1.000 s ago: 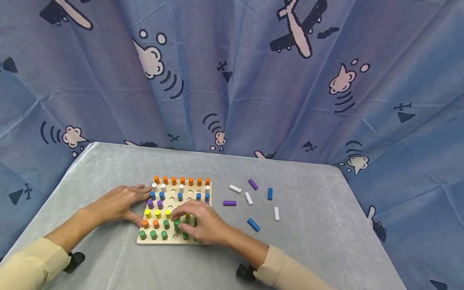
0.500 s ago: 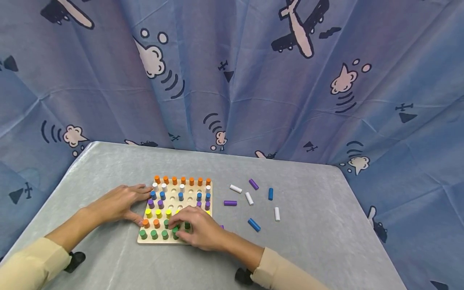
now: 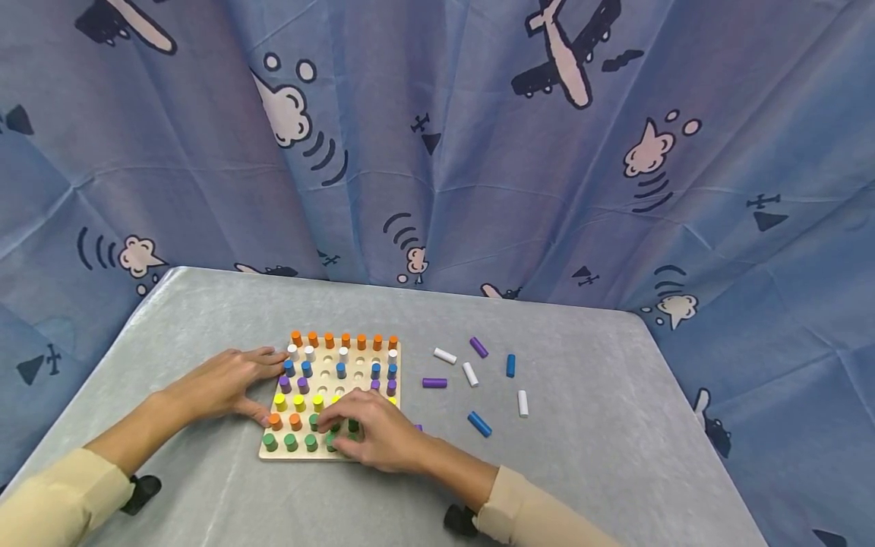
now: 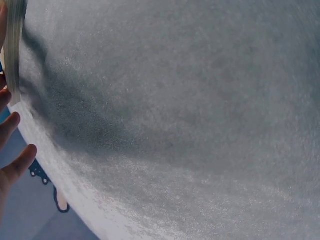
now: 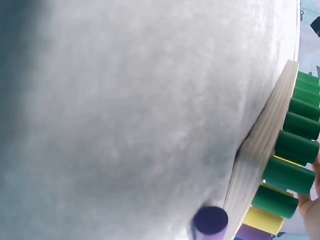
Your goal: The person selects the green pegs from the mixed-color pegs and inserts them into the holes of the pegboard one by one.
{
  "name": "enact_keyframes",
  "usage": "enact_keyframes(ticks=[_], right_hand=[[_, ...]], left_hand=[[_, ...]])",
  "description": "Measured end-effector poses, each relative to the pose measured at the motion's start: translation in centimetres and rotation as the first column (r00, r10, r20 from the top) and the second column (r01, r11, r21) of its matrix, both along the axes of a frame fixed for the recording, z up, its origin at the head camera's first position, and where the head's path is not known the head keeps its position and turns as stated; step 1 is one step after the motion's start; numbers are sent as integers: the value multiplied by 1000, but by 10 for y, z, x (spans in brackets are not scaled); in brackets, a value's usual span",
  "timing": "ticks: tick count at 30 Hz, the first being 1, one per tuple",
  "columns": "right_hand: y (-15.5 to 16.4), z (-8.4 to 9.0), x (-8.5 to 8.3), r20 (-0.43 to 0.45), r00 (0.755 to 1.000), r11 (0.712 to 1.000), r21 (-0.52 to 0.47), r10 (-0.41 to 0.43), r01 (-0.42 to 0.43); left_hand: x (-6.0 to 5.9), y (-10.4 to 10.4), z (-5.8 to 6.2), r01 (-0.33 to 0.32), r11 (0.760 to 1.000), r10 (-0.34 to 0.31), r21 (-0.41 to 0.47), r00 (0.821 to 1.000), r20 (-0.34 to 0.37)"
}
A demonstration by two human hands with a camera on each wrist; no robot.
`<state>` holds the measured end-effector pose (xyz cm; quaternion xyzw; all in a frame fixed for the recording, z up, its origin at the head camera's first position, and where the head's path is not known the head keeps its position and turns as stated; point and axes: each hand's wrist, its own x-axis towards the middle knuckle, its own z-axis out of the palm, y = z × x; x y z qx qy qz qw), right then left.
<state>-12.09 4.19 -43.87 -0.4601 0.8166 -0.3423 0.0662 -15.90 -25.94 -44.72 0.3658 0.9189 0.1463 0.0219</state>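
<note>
Both hands at the wooden pegboard [image 3: 383,357], near the front of the grey bench [image 3: 588,448].

Right hand [image 3: 379,433] — fingers curled over the front rows, pinching a green peg [image 3: 332,439] standing in the front row. Left hand [image 3: 222,384] — fingers straight, resting against the board's left edge, holding nothing. Loose pegs [image 3: 478,424] lie right of the board.

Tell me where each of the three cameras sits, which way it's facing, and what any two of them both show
Head: above, looking forward and down at the pegboard, both hands, sleeves.
Left wrist: low over the grey table; left hand fingertips at the edge.
Right wrist: at table level beside the pegboard, facing green pegs; a fingertip shows.
Shared: head and right wrist both show pegboard and green pegs.
</note>
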Motion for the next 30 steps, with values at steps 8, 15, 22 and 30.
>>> enact_keyframes(ticks=[8, 15, 22, 30], right_hand=[[20, 12, -8, -19, 999, 999, -22, -40, 40], [63, 18, -27, 44, 984, 985, 1, -171, 171], [120, 21, -49, 33, 910, 910, 59, -413, 411], [176, 26, -69, -128, 821, 822, 63, -556, 566]], left_hand=[[0, -3, -1, 2, 1000, -2, -2, 1000, 3], [0, -7, -5, -19, 1000, 19, -8, 1000, 21], [0, -10, -2, -48, 999, 49, -26, 996, 72], [0, -12, 5, -48, 998, 53, -45, 993, 110]])
